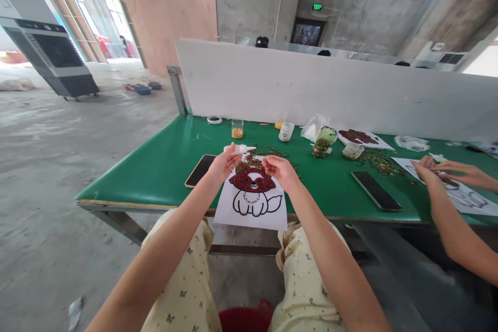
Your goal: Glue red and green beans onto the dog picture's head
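A white sheet [249,220] with an outlined cartoon animal lies at the green table's front edge, overhanging it. The animal's head is covered in dark red and greenish bits; its body and tail are bare outline. Above the sheet's upper left, my left hand [226,162] is closed round a small white glue bottle [241,149], its nozzle pointing right. My right hand [277,167] hovers by the upper right of the animal's head, fingertips pinched together; whatever they hold is too small to name. Loose red and green bits [288,158] are scattered behind the sheet.
A dark phone [200,170] lies left of the sheet, another phone [375,191] to the right. Cups [237,129] and a green-tinted jar [323,142] stand farther back. At right, a person's hands [439,171] are over another drawing [469,198]. A white panel [311,88] borders the table.
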The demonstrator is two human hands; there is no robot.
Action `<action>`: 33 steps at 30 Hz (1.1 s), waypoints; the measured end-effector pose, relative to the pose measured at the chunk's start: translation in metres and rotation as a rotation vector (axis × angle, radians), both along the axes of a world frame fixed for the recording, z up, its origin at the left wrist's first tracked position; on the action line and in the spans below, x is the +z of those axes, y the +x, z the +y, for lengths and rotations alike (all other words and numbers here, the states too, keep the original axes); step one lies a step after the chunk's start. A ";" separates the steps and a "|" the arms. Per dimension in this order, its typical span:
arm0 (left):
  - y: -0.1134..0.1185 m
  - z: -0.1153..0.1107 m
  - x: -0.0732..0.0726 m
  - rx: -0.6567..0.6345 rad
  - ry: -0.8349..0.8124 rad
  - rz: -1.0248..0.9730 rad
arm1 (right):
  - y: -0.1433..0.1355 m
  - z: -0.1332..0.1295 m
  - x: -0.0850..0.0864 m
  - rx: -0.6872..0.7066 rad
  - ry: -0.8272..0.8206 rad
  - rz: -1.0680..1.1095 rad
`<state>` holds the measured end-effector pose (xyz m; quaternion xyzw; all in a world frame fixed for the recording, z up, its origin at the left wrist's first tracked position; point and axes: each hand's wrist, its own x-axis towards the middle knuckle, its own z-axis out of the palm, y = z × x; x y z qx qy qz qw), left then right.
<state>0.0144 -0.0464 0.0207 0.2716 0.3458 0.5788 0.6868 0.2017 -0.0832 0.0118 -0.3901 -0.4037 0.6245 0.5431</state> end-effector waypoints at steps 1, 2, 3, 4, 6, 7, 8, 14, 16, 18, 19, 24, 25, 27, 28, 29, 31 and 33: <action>-0.001 0.001 -0.001 0.018 0.008 -0.026 | 0.000 0.000 0.000 -0.003 0.000 -0.008; -0.003 0.002 -0.001 0.037 0.001 -0.048 | 0.000 0.000 0.000 -0.004 0.003 -0.018; -0.003 0.003 -0.001 0.054 -0.010 -0.064 | -0.001 -0.001 0.000 -0.004 0.006 -0.028; -0.004 0.003 -0.001 0.067 -0.016 -0.073 | -0.001 -0.001 0.000 -0.005 0.011 -0.035; -0.004 0.003 0.001 0.074 -0.024 -0.072 | -0.002 -0.001 0.000 -0.009 0.014 -0.042; -0.004 0.002 0.002 0.071 -0.025 -0.067 | -0.003 -0.002 0.001 -0.010 0.013 -0.045; -0.004 0.002 0.003 0.067 -0.026 -0.061 | -0.003 -0.002 0.001 -0.009 0.015 -0.048; -0.001 -0.001 0.006 0.030 -0.018 -0.055 | -0.003 -0.002 0.000 0.001 0.054 -0.064; -0.001 -0.001 0.005 0.020 -0.011 -0.053 | -0.003 -0.002 -0.001 0.001 0.040 -0.063; -0.001 0.000 0.004 0.008 -0.005 -0.055 | -0.003 -0.001 -0.002 0.009 0.025 -0.056; -0.001 0.000 0.003 0.002 -0.005 -0.057 | -0.003 -0.001 -0.003 0.019 0.022 -0.056; -0.001 0.000 0.003 -0.002 -0.003 -0.079 | -0.003 0.000 -0.005 0.043 0.017 -0.097; -0.001 -0.001 0.004 -0.003 0.000 -0.078 | -0.003 -0.001 -0.004 0.031 0.019 -0.098; 0.000 -0.002 0.004 -0.001 0.004 -0.061 | -0.003 -0.001 -0.003 0.013 0.031 -0.099; 0.000 -0.002 0.003 0.002 0.003 -0.046 | -0.003 -0.002 -0.002 0.008 0.041 -0.100; 0.000 -0.001 0.003 0.007 -0.001 -0.032 | -0.004 -0.002 -0.002 0.006 0.049 -0.103; 0.000 0.000 0.001 0.019 -0.012 -0.015 | -0.004 -0.003 -0.001 0.003 0.050 -0.104; -0.001 0.002 -0.001 0.024 -0.019 -0.011 | -0.004 -0.003 -0.002 0.004 0.031 -0.096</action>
